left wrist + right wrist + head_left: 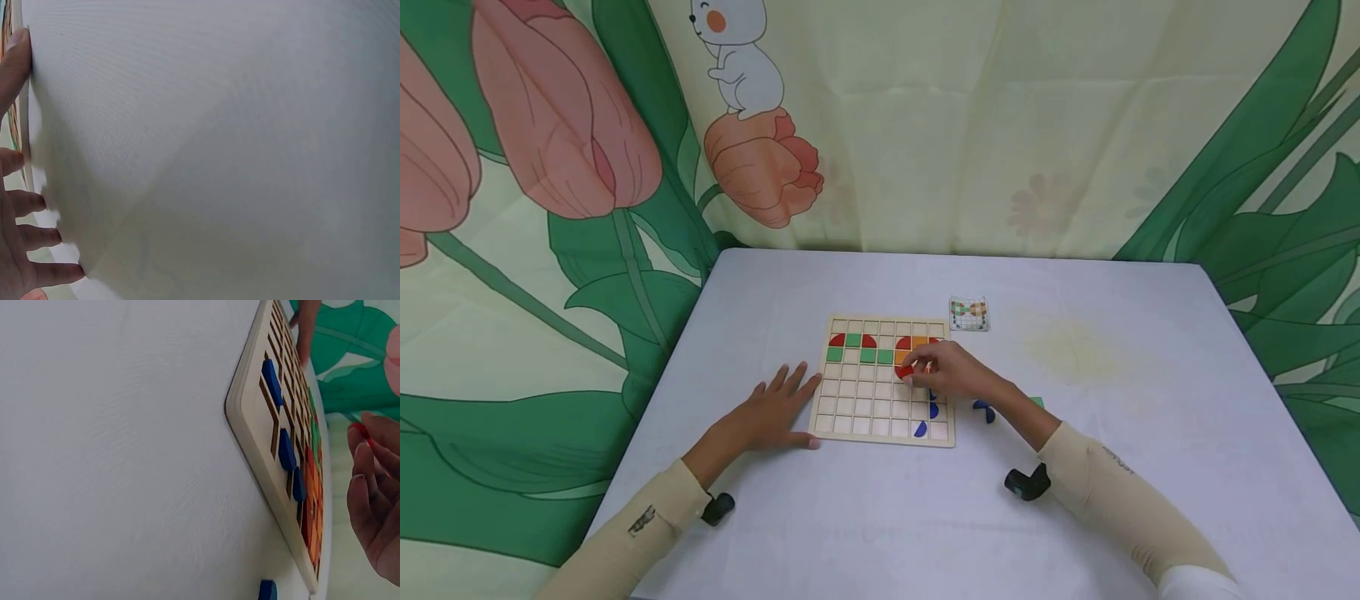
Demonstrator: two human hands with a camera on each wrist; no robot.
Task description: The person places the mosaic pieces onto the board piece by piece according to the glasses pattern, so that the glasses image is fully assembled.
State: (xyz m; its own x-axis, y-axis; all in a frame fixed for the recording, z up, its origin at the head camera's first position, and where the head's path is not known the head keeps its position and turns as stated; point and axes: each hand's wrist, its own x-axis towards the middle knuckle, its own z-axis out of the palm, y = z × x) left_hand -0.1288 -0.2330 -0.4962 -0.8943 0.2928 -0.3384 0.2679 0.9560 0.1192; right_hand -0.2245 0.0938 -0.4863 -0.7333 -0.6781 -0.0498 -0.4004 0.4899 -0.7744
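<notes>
Taking the centre of the square, pale wooden grid board (pixel 852 406) as the middle of a clock with 12 at its far edge, the bare left hand (pixel 778 417) lies at about 8 o'clock, its fingers spread flat and its grip released. Index finger and thumb meet the board's edge, probably to stop it sliding on the white-covered table (pixel 850 521). The bare right hand (pixel 951 371) has its grip closed on a small, curved red piece (pixel 903 373), pinched between thumb and fingertips just off-centre towards 2 o'clock. The right wrist view shows it raised above the grid; such a fingertip hold likely suits a flat piece and narrow cells. Flat green squares (pixel 853 340) sit in cells from 11 towards 12 o'clock, flat orange squares (pixel 919 342) near 1, and blue half-discs (pixel 921 429) between 4 and 5. A small card printed with a coloured grid (pixel 969 315) lies just beyond the corner near 2 o'clock, seemingly placed for easy viewing. Loose blue pieces (pixel 983 408) wait off the board near 4 o'clock, apparently within the right hand's easy reach.
</notes>
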